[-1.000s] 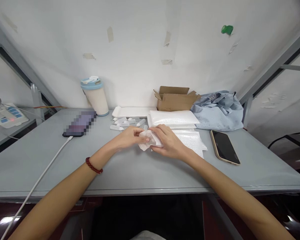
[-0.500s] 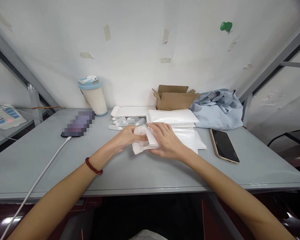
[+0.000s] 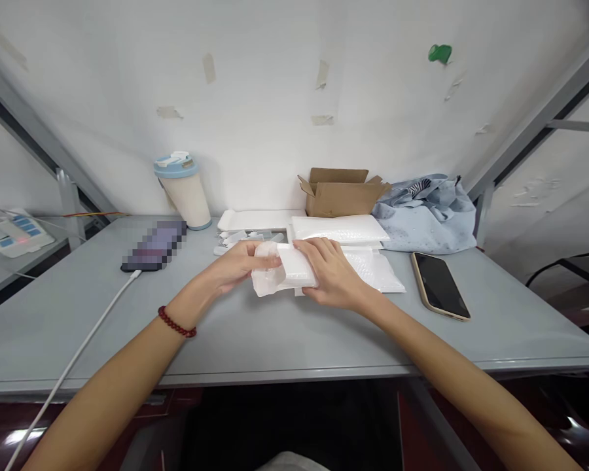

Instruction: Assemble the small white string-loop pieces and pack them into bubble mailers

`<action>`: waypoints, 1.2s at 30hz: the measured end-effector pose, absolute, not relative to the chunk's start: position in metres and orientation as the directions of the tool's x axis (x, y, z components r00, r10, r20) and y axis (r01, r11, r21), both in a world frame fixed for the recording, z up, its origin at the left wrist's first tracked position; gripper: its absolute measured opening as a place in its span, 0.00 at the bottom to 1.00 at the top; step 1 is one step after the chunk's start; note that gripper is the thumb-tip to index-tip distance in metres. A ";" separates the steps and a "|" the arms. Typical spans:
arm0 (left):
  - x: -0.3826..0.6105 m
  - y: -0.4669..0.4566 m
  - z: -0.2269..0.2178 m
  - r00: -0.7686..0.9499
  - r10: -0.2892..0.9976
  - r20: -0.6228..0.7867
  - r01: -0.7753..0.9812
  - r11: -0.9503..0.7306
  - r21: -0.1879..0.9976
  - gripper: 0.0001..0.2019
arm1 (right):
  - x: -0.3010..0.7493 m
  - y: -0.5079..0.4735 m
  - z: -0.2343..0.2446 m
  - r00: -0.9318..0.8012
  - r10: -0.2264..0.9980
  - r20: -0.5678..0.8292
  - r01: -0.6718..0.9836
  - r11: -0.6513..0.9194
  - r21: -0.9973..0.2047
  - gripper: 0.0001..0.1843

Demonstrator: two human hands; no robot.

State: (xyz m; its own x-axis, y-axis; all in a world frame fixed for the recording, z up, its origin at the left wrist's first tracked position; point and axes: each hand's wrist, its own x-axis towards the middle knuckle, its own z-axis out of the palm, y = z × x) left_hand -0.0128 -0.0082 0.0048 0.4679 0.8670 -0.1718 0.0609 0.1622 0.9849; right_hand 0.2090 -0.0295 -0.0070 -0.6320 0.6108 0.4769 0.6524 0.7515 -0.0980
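A white bubble mailer (image 3: 297, 267) is held between my two hands above the grey desk. My left hand (image 3: 238, 263) pinches its translucent, crumpled left end, thumb on top. Wrapped over the mailer's right part is my right hand (image 3: 331, 271), fingers closed around it. Under and behind my right hand lie more white bubble mailers (image 3: 385, 275). Just beyond my hands, small clear plastic vials (image 3: 235, 239) lie in a loose pile. Another stack of white mailers (image 3: 338, 229) sits behind my right hand.
A tumbler (image 3: 186, 193) stands at the back left, near a phone (image 3: 154, 245) on a white cable (image 3: 78, 366). An open cardboard box (image 3: 343, 198) and blue cloth (image 3: 427, 219) line the wall. Another phone (image 3: 440, 286) lies to the right. A flat white package (image 3: 260, 219) rests behind the vials.
My left hand has shifted slightly left with the mailer's crumpled end. More of the mailer shows between my hands, and my right hand has moved a little to the right.
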 end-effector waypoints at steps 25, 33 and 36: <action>0.001 -0.015 -0.004 0.518 0.839 -0.166 0.078 0.147 0.986 0.12 | 0.208 -0.032 -0.007 -0.683 0.591 0.430 0.613 0.783 -0.104 0.37; 0.004 -0.017 -0.002 0.444 0.889 -0.112 0.348 -0.055 0.936 0.10 | 0.208 -0.032 -0.008 -0.699 0.584 0.413 0.612 0.787 -0.079 0.34; 0.004 -0.018 -0.001 0.487 0.868 -0.101 0.364 -0.096 0.926 0.10 | 0.207 -0.033 -0.009 -0.704 0.580 0.410 0.605 0.792 -0.082 0.35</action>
State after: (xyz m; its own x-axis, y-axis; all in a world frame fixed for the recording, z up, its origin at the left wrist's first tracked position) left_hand 0.0040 -0.0179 -0.0013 0.4867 0.8677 -0.1013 0.3643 -0.0962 0.9263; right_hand 0.2073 -0.0330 -0.0087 -0.7036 0.5802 0.4103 0.6053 0.7918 -0.0816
